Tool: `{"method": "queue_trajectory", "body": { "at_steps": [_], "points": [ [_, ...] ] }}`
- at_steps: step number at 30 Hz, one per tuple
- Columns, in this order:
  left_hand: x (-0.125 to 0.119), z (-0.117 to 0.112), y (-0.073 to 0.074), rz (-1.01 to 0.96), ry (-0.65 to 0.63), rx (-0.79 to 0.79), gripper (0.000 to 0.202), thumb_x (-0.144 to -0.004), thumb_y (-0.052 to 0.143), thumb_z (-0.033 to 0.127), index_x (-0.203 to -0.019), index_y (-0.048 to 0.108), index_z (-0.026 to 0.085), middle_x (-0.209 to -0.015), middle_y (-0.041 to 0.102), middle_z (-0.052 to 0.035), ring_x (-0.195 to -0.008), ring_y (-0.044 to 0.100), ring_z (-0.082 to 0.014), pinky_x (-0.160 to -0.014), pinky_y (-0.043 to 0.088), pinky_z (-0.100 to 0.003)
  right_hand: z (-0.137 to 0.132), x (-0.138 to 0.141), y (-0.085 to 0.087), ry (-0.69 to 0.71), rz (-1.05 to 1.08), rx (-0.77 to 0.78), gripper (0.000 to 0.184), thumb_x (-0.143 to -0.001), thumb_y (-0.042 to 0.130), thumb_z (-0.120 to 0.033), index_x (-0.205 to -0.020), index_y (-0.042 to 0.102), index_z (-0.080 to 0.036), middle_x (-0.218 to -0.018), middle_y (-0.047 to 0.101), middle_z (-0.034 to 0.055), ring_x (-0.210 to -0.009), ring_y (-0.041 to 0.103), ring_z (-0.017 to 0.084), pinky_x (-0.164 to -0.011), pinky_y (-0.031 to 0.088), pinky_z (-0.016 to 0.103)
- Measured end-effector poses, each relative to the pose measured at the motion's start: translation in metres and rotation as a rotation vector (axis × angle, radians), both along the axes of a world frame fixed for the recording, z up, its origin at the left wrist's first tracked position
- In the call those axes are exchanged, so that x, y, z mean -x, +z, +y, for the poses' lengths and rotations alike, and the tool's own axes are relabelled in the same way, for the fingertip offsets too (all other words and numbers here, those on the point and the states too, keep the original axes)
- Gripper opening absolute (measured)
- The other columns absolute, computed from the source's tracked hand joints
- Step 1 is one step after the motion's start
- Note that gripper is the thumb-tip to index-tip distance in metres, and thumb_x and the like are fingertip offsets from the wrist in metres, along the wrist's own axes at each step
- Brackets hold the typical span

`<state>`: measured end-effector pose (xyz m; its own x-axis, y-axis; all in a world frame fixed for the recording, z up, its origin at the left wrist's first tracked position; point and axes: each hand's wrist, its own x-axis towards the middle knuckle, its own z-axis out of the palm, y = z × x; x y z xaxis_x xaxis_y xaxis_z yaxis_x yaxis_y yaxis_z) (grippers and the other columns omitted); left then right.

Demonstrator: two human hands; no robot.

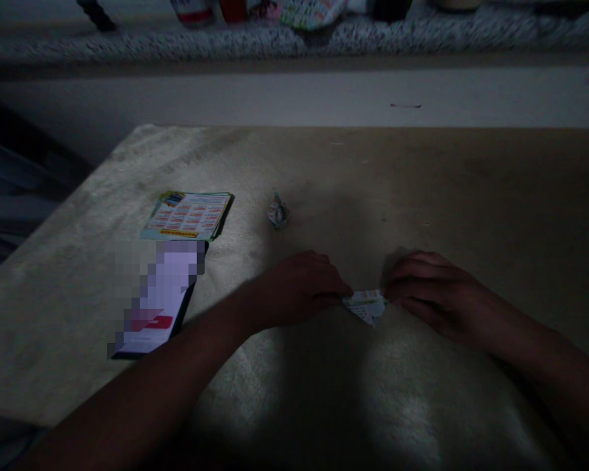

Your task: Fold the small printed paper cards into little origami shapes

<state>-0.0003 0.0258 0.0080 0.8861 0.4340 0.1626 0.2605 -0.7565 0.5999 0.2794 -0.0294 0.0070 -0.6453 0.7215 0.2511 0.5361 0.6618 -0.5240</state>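
Folding step, apparently: left hand (297,288) and right hand (434,294) pinch 2 corners of a folded paper (366,305); the next crease likely calls for aligned edges.

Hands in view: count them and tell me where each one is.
2: the left hand at the left end of the folded paper, the right hand at its right end.

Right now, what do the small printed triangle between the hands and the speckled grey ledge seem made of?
Small printed triangle: probably thin, seemingly matte paper, judging by straight folded edges and printed lines.
Speckled grey ledge: likely granite or terrazzo, given its dark flecks; dim light leaves polish unclear.
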Motion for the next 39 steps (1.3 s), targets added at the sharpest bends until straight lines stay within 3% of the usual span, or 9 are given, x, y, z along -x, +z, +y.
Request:
{"method": "queue_trajectory", "body": {
  "at_steps": [5,10,15,19,25,29,32,35,39],
  "points": [
    [-0.005,0.003,0.001,0.066,0.137,0.081,0.015,-0.081,0.076,0.023,-0.096,0.077,0.022,-0.085,0.076,0.0005,-0.077,0.068,-0.0153,-0.074,0.046,-0.026,0.000,-0.001,-0.002,0.008,-0.044,-0.021,0.016,-0.092,0.063,-0.018,-0.105,0.070,-0.025,-0.099,0.069,0.0041,-0.096,0.063,0.021,-0.088,0.046,0.038],
    [-0.009,0.002,0.008,0.138,0.126,0.085,0.013,-0.084,0.072,0.021,-0.096,0.077,0.021,-0.086,0.076,0.0000,-0.080,0.069,-0.0159,-0.076,0.045,-0.027,-0.002,0.004,0.002,-0.030,-0.093,0.000,0.033,-0.090,0.062,-0.017,-0.122,0.064,-0.023,-0.108,0.067,0.0067,-0.105,0.060,0.024,-0.095,0.044,0.042],
    [-0.008,-0.001,0.009,0.208,0.071,0.075,0.015,-0.091,0.066,0.023,-0.103,0.075,0.020,-0.093,0.075,-0.0008,-0.085,0.068,-0.0156,-0.079,0.045,-0.027,-0.004,0.013,0.000,-0.109,-0.115,0.024,0.014,-0.090,0.063,-0.026,-0.102,0.067,-0.021,-0.107,0.064,0.0088,-0.107,0.057,0.026,-0.096,0.041,0.044],
    [-0.006,-0.008,0.005,0.108,0.057,-0.053,0.015,-0.094,0.063,0.024,-0.107,0.070,0.019,-0.099,0.074,-0.0018,-0.091,0.067,-0.0161,-0.083,0.046,-0.028,-0.005,0.016,-0.001,-0.105,-0.059,0.104,0.009,-0.090,0.067,-0.028,-0.095,0.062,-0.021,-0.100,0.065,0.0057,-0.101,0.058,0.023,-0.095,0.040,0.042],
    [-0.011,-0.019,0.008,-0.051,-0.002,-0.318,0.015,-0.098,0.057,0.018,-0.110,0.066,0.016,-0.099,0.074,-0.0037,-0.087,0.064,-0.0148,-0.085,0.046,-0.030,-0.010,0.023,0.004,-0.100,-0.015,0.174,0.015,-0.093,0.065,-0.028,-0.106,0.063,-0.021,-0.087,0.063,0.0028,-0.087,0.057,0.019,-0.089,0.040,0.040],
    [-0.014,-0.025,0.010,-0.141,-0.021,-0.328,0.014,-0.098,0.054,0.014,-0.104,0.067,0.017,-0.096,0.074,-0.0035,-0.085,0.063,-0.0135,-0.084,0.047,-0.029,-0.013,0.028,0.008,-0.071,0.071,0.246,0.015,-0.096,0.060,-0.027,-0.083,0.065,-0.019,-0.075,0.059,0.0012,-0.078,0.056,0.017,-0.081,0.041,0.036],
    [-0.016,-0.028,0.009,-0.310,0.116,-0.186,0.013,-0.093,0.064,0.021,-0.106,0.067,0.016,-0.100,0.072,-0.0061,-0.091,0.065,-0.0148,-0.084,0.051,-0.028,-0.018,0.031,0.009,-0.211,0.242,0.438,0.024,-0.095,0.062,-0.033,-0.076,0.062,-0.018,-0.070,0.055,-0.0004,-0.067,0.052,0.013,-0.063,0.042,0.028],
    [-0.019,-0.031,0.007,-0.424,0.325,0.126,0.035,-0.080,0.079,0.031,-0.109,0.067,0.015,-0.100,0.070,-0.0071,-0.084,0.065,-0.0150,-0.075,0.053,-0.026,-0.024,0.036,0.010,-0.348,0.402,0.622,0.026,-0.094,0.063,-0.038,-0.077,0.064,-0.018,-0.065,0.052,-0.0020,-0.057,0.046,0.010,-0.050,0.038,0.023],
    [-0.025,-0.039,0.006,-0.324,0.478,0.571,0.026,-0.081,0.077,0.032,-0.100,0.073,0.015,-0.085,0.072,-0.0034,-0.076,0.065,-0.0139,-0.070,0.051,-0.025,-0.029,0.045,0.011,-0.428,0.534,0.610,0.023,-0.090,0.066,-0.035,-0.076,0.067,-0.017,-0.062,0.055,-0.0013,-0.054,0.046,0.009,-0.047,0.039,0.020]
  ]
}}
